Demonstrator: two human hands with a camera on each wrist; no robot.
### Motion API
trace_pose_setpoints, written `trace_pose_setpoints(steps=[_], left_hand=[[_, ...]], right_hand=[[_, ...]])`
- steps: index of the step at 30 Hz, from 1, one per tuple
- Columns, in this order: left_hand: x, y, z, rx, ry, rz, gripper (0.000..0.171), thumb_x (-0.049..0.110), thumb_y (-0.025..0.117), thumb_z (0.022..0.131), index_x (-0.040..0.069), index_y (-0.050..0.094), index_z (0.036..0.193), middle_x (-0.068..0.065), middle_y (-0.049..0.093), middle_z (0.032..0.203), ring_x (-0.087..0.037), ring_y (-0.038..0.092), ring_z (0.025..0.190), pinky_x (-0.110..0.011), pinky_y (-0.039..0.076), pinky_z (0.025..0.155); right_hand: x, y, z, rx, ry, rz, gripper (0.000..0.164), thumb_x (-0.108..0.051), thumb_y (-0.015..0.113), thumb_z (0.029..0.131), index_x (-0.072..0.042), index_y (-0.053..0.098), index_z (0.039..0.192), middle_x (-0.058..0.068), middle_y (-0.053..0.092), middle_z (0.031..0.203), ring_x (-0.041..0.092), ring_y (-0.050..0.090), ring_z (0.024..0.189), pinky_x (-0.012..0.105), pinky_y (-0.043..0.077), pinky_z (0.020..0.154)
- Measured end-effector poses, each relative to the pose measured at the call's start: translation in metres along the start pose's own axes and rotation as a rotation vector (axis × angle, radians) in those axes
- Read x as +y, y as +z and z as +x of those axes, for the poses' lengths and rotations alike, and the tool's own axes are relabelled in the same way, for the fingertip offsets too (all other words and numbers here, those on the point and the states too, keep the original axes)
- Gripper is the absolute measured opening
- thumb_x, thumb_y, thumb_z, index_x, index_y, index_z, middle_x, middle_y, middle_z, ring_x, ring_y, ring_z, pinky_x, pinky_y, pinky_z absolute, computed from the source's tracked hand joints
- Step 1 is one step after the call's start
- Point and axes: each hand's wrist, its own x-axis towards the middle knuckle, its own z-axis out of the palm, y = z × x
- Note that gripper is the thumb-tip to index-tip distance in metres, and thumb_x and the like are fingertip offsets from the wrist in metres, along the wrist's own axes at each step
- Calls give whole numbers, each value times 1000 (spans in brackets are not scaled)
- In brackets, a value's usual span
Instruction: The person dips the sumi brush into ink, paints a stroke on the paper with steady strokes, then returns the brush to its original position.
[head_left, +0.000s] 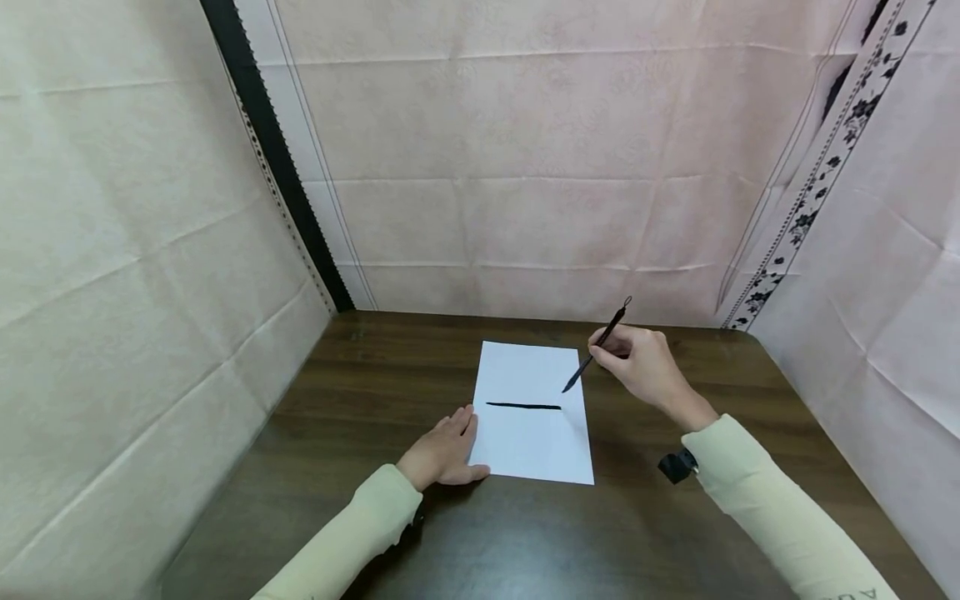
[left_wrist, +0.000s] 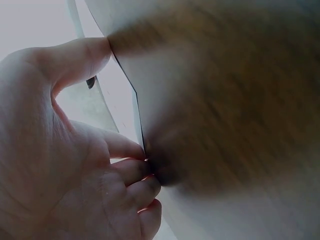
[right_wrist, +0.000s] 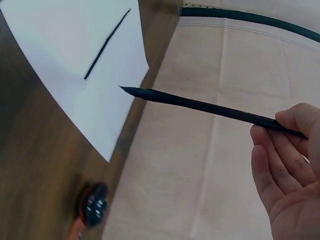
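Note:
A black ink brush [head_left: 597, 343] with a small loop at its top slants down to the left in my right hand [head_left: 637, 367]. Thumb and fingers grip its handle, and the pointed tip [right_wrist: 132, 91] is apart from the paper in the right wrist view. The white sheet of paper [head_left: 532, 446] lies on the table, crossed by one black horizontal stroke [head_left: 523, 406]. My left hand [head_left: 446, 450] rests at the sheet's lower left edge, fingers extended and thumb by the bottom corner. In the left wrist view, the thumb [left_wrist: 82, 57] and fingertips touch the paper's edge.
Beneath everything is a dark brown wooden table [head_left: 360, 400]. Pale cloth hangs behind it [head_left: 525, 167] and on both sides. A black device [head_left: 677, 465] is strapped at my right wrist. A shiny dark rounded thing [right_wrist: 94, 204], its kind unclear, shows low in the right wrist view.

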Motion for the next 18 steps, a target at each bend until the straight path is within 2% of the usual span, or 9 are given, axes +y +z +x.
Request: trace_pose_setpoints(steps=[6, 11, 16, 17, 18], left_hand=[[0, -2, -1, 1, 4, 1, 95, 57, 63, 99, -1, 29, 165, -16, 20, 177, -30, 22, 165, -45, 23, 134], [0, -1, -2, 2, 4, 2, 95, 57, 64, 98, -1, 30, 164, -16, 21, 177, -30, 23, 165, -45, 24, 134], [0, 0, -1, 0, -2, -1, 95, 57, 65, 98, -1, 30, 165, -16, 21, 177, -30, 22, 165, -45, 24, 134], [-1, 0, -1, 1, -2, -1, 95, 57, 65, 98, -1, 30, 165, -16, 21, 177, -30, 22, 165, -45, 24, 134], [-1, 0, -1, 0, -3, -1, 96, 57, 65, 97, -1, 30, 165, -16, 21, 177, -30, 22, 165, -45, 24, 134]], right_hand=[[2, -21, 0, -21, -127, -44, 11, -8, 78, 96, -12, 79, 106, 2, 82, 95, 21, 79, 86, 22, 59, 68], [13, -33, 2, 19, -368, -151, 22, -1, 85, 86, -12, 79, 104, 0, 82, 98, 17, 79, 86, 20, 60, 76], [27, -43, 1, 48, -591, -195, 39, 12, 89, 74, -7, 78, 106, 5, 81, 101, 19, 79, 87, 8, 56, 83], [30, -45, 0, 44, -618, -200, 39, 13, 88, 74, -6, 77, 107, 5, 81, 102, 20, 79, 88, 8, 55, 84], [32, -47, -1, 35, -641, -206, 35, 10, 86, 78, -5, 77, 108, 5, 80, 103, 20, 78, 88, 8, 56, 84]])
